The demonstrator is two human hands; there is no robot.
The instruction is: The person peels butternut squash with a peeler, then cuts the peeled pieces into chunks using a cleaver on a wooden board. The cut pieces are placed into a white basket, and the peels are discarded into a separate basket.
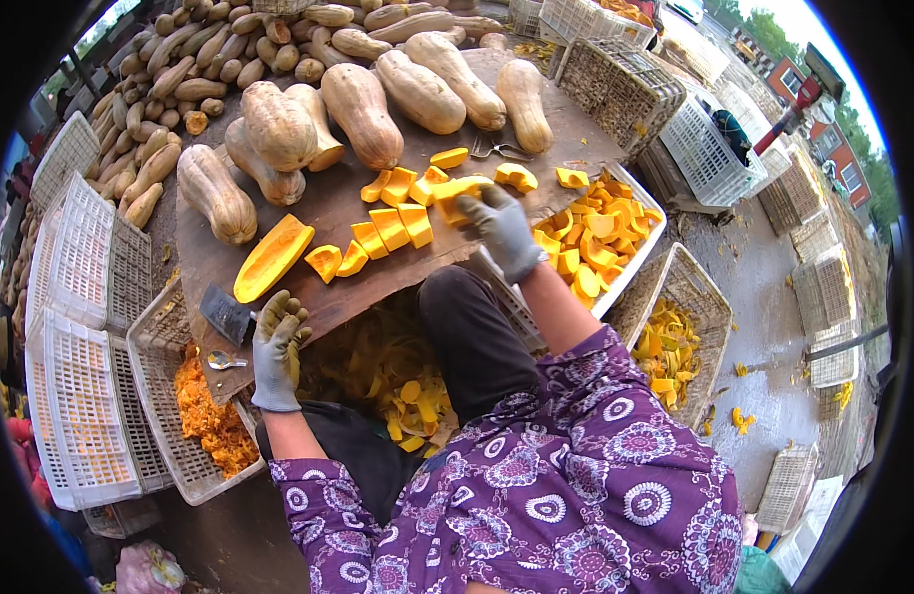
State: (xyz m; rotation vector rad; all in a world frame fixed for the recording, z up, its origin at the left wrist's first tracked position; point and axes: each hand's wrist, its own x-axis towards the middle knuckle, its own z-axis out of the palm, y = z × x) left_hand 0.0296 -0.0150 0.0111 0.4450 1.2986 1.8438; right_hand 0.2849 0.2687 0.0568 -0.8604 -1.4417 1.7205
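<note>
My right hand (501, 230), in a grey work glove, has its fingers on a peeled orange pumpkin chunk (453, 194) above the brown board (457, 241). More cut chunks (382, 232) stand in two rows to its left. My gloved left hand (278, 353) is at the board's left edge with its fingers bent. Beside it is a cleaver (225, 313), its blade flat on the board; the hand hides the handle, so a grip on it cannot be made out. A peeled, hollowed pumpkin half (273, 258) lies just beyond.
Whole pumpkins (364, 115) line the board's far side, near a metal peeler (501, 146). A spoon (227, 361) lies at the left corner. Crates hold cut chunks (594, 241), orange pulp (212, 423) and peelings (668, 349). More peelings (408, 405) lie between my legs.
</note>
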